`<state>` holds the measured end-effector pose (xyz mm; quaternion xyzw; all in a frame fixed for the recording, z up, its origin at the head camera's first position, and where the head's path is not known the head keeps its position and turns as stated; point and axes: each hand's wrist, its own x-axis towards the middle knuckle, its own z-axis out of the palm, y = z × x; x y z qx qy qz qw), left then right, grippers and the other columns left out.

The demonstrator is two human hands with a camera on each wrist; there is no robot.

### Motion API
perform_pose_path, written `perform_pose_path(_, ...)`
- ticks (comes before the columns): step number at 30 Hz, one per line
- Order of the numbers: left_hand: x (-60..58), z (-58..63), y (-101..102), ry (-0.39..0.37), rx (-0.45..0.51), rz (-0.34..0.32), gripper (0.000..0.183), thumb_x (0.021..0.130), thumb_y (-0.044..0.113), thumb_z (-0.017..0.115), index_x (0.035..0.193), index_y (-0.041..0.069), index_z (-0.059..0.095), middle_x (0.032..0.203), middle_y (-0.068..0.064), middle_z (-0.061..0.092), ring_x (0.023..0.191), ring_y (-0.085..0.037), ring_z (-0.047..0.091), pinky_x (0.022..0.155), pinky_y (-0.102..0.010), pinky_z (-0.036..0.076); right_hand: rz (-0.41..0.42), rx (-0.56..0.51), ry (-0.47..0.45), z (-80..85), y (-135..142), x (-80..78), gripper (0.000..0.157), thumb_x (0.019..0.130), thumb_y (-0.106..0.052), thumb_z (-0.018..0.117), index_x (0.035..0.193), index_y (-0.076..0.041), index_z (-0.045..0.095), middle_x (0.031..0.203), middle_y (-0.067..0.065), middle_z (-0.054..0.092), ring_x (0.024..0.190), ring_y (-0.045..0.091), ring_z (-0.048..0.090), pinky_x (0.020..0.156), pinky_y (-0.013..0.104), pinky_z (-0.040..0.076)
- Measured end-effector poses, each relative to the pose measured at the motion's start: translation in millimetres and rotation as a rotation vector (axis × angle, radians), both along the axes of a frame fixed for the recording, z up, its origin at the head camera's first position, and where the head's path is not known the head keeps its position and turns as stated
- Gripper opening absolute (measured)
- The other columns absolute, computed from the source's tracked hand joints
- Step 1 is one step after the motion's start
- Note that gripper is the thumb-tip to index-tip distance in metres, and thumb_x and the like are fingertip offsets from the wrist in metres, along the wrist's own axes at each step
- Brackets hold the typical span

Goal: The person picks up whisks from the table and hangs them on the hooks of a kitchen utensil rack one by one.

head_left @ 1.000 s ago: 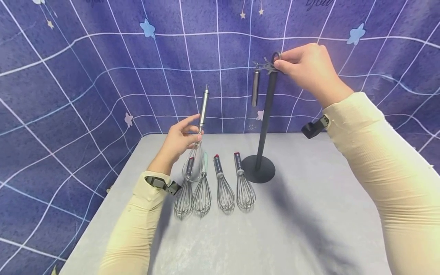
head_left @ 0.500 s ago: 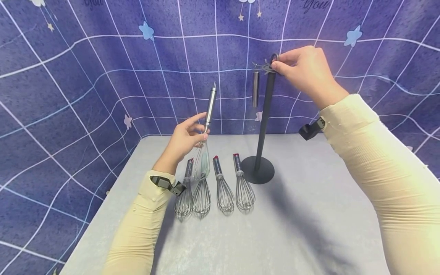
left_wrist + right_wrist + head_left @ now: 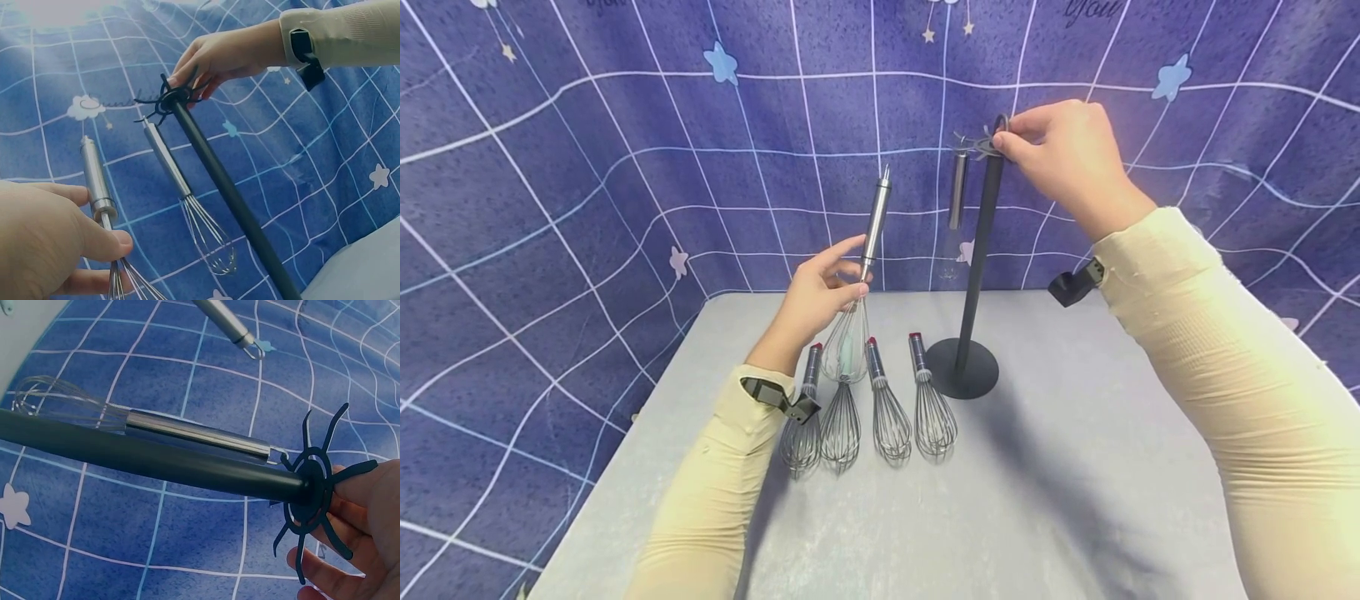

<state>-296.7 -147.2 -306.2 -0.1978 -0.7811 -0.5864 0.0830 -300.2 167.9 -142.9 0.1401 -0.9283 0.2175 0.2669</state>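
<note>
My left hand (image 3: 823,287) pinches a steel whisk (image 3: 876,221) where its handle meets the wires, handle end up, above the table. My right hand (image 3: 1071,162) holds the ring on top of a black upright stand (image 3: 978,258), whose round base rests on the table. Curved hooks (image 3: 339,419) ring the top of the stand. From one hook on the left hangs another steel whisk (image 3: 169,159), wires down. In the right wrist view the held whisk's handle (image 3: 225,320), with its wire loop, is apart from the hooks.
Several whisks lie in a row on the grey table (image 3: 880,533): one with a mint handle (image 3: 842,425), and others with red-tipped handles, such as the whisk nearest the stand (image 3: 934,417). A blue gridded curtain (image 3: 760,183) stands behind the table.
My left hand has carried the whisk to the right, closer to the stand, and slightly up. My right hand stays at the top of the stand.
</note>
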Motion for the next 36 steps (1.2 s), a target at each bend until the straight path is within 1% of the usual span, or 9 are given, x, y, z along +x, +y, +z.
perform_pose_path(3, 1.4, 2.6, 4, 0.020, 0.000, -0.004, 0.070, 0.088, -0.006, 0.073, 0.147, 0.027, 0.055, 0.106, -0.014, 0.072, 0.084, -0.022, 0.071, 0.064, -0.028, 0.058, -0.006, 0.006, 0.005, -0.1, -1, 0.0, 0.037, 0.100, -0.039, 0.061, 0.121, -0.014, 0.076, 0.119, 0.008, 0.072, 0.120, 0.035, 0.063, 0.100, 0.049, 0.046)
perform_pose_path(6, 2.1, 4.3, 8, 0.047, -0.001, -0.012, 0.070, 0.088, -0.006, 0.073, 0.147, 0.025, 0.054, 0.106, -0.016, 0.072, 0.085, -0.026, 0.071, 0.064, -0.031, 0.058, -0.013, 0.011, 0.008, -0.5, -1, 0.1, 0.037, 0.100, -0.039, 0.061, 0.121, -0.014, 0.075, 0.121, 0.009, 0.071, 0.121, 0.036, 0.062, 0.101, 0.049, 0.046)
perform_pose_path(12, 1.3, 7.2, 17, 0.117, -0.031, -0.024, 0.069, 0.087, -0.007, 0.073, 0.147, 0.023, 0.054, 0.102, -0.013, 0.071, 0.084, -0.028, 0.072, 0.065, -0.034, 0.060, -0.024, 0.023, 0.013, -0.9, -2, 0.5, 0.037, 0.100, -0.039, 0.060, 0.121, -0.013, 0.075, 0.122, 0.009, 0.071, 0.121, 0.037, 0.062, 0.102, 0.050, 0.045)
perform_pose_path(17, 0.8, 10.1, 26, 0.159, -0.088, 0.018, 0.068, 0.088, -0.002, 0.074, 0.146, 0.028, 0.055, 0.101, -0.008, 0.071, 0.084, -0.023, 0.071, 0.069, -0.034, 0.058, -0.032, 0.036, 0.021, -0.9, -3, 0.7, 0.037, 0.100, -0.039, 0.060, 0.122, -0.013, 0.075, 0.122, 0.010, 0.070, 0.121, 0.039, 0.061, 0.101, 0.051, 0.045)
perform_pose_path(24, 2.3, 15.6, 37, 0.199, -0.169, 0.081, 0.067, 0.089, 0.006, 0.077, 0.145, 0.036, 0.055, 0.103, -0.001, 0.072, 0.088, -0.020, 0.071, 0.077, -0.038, 0.058, -0.033, 0.050, 0.025, -1.4, -4, 1.7, 0.037, 0.101, -0.039, 0.060, 0.122, -0.013, 0.075, 0.122, 0.010, 0.071, 0.122, 0.039, 0.060, 0.103, 0.050, 0.044)
perform_pose_path(29, 2.3, 17.2, 43, 0.216, -0.205, 0.100, 0.065, 0.090, 0.011, 0.077, 0.144, 0.040, 0.054, 0.102, 0.005, 0.072, 0.089, -0.017, 0.070, 0.076, -0.038, 0.057, -0.040, 0.062, 0.023, -1.0, -3, 1.2, 0.038, 0.101, -0.039, 0.059, 0.123, -0.012, 0.074, 0.124, 0.011, 0.070, 0.123, 0.040, 0.059, 0.105, 0.051, 0.043)
perform_pose_path(36, 2.6, 18.1, 49, 0.237, -0.214, 0.106, 0.065, 0.091, 0.010, 0.076, 0.144, 0.040, 0.055, 0.102, 0.003, 0.072, 0.087, -0.018, 0.071, 0.071, -0.037, 0.055, -0.037, 0.058, 0.030, -2.3, -3, 0.9, 0.037, 0.100, -0.039, 0.060, 0.122, -0.013, 0.075, 0.122, 0.009, 0.071, 0.122, 0.038, 0.061, 0.104, 0.049, 0.044)
